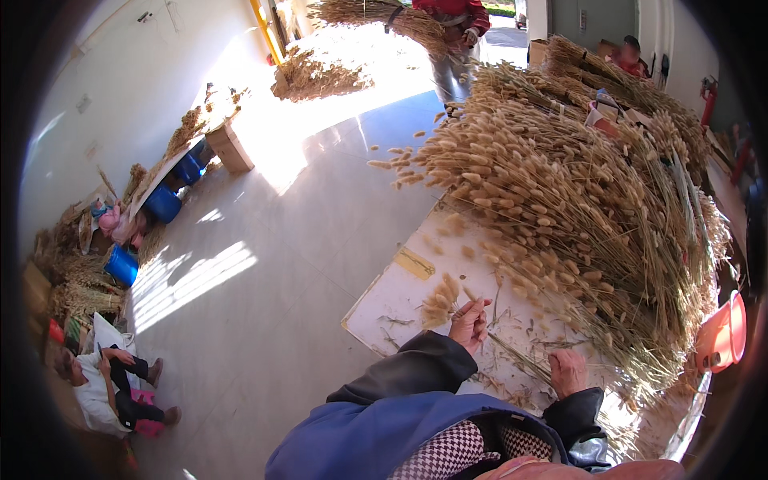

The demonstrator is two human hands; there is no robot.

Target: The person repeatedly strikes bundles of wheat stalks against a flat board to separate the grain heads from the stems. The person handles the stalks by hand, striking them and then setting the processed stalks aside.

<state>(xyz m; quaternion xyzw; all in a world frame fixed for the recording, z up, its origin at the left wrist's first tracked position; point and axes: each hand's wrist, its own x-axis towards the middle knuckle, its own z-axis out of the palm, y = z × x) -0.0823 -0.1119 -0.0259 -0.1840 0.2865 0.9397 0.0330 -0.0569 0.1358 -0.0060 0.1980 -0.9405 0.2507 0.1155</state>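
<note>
My left hand [470, 324] grips a small bunch of dried bunny tail grass [441, 300] just below its fluffy tan heads. The thin stems of this bunch run down and to the right towards my right hand [568, 372]. There my right hand is curled at the lower stem ends, with its fingertips partly hidden. Both hands are over the white tabletop [384, 300], which is littered with bits of stem and loose heads. Beyond them lies a large heap of the same dried grass [540, 198], heads to the left and stems to the right.
A strip of yellow tape [414, 264] sticks to the table's left part. An orange bucket [720, 333] stands at the right edge. A person in red [450, 24] carries a tied bundle [378, 15] at the back. Another person [108, 384] sits low at left, near a blue bucket [122, 266].
</note>
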